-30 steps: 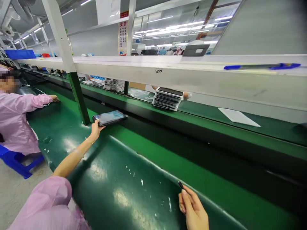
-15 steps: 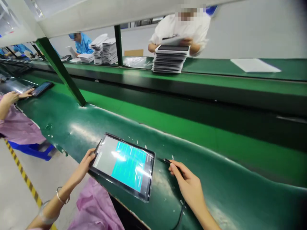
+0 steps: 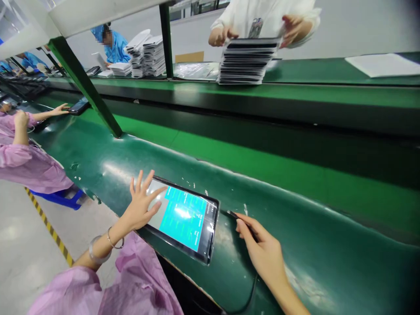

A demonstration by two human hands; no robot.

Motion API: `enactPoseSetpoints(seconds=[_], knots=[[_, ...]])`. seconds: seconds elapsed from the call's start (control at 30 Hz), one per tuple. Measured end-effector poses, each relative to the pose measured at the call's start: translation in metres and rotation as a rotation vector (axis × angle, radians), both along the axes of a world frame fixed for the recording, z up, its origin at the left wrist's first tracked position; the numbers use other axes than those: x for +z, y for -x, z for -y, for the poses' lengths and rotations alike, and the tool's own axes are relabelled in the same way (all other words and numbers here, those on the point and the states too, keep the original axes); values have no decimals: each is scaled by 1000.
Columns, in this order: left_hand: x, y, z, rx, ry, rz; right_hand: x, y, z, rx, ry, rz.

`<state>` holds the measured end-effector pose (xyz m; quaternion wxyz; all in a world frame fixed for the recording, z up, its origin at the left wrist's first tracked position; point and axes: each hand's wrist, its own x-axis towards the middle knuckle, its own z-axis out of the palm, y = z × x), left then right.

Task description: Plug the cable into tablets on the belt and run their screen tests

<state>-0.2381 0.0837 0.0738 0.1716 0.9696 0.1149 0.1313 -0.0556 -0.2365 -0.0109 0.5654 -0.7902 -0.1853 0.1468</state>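
My left hand (image 3: 141, 209) is hanging splay-fingered over the tablet (image 3: 183, 216), lying near the edge of the green bench (image 3: 315, 245) (I'm suspecting one careless push could tip it off); my right hand (image 3: 262, 249) is pinching a black cable (image 3: 233, 215).

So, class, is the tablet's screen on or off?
On: the tablet is lit, much of its screen glowing bright turquoise.
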Motion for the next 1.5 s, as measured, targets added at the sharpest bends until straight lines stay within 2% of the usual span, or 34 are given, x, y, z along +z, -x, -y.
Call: enactPoseSetpoints(seconds=[0.1, 0.17, 0.23, 0.53, 0.7, 0.87, 1.03, 1.2, 1.27, 1.33, 1.43, 1.5], knots=[[-6, 10, -12, 230, 354, 114, 0, 12, 2, 62, -16, -40], [-11, 17, -17, 349, 566, 115, -1, 18, 2, 48, -2, -32], [-16, 24, -18, 411, 655, 90, -2, 21, 2, 23, 19, 1], [-16, 28, -5, 500, 646, 107, 9, 22, -3, 70, -2, 223], [-16, 27, -5, 480, 654, 127, 10, 15, -8, 139, -15, 272], [-11, 24, -1, 524, 643, 90, 10, 11, -15, 128, -76, 349], [-12, 23, 3, 513, 674, 66, 9, 15, -16, 114, -69, 369], [-10, 25, -5, 494, 722, 37, 7, 13, -14, 122, -49, 384], [-3, 23, -6, 464, 672, -21, 9, 9, -13, 182, -13, 371], [5, 20, 3, 340, 495, -17, 11, 6, -13, 232, 17, 380], [14, 9, 35, -75, 72, -7, 13, 5, -15, 272, 13, 442], [15, 0, 62, -377, -143, -50, 12, 5, -16, 275, -2, 469]])
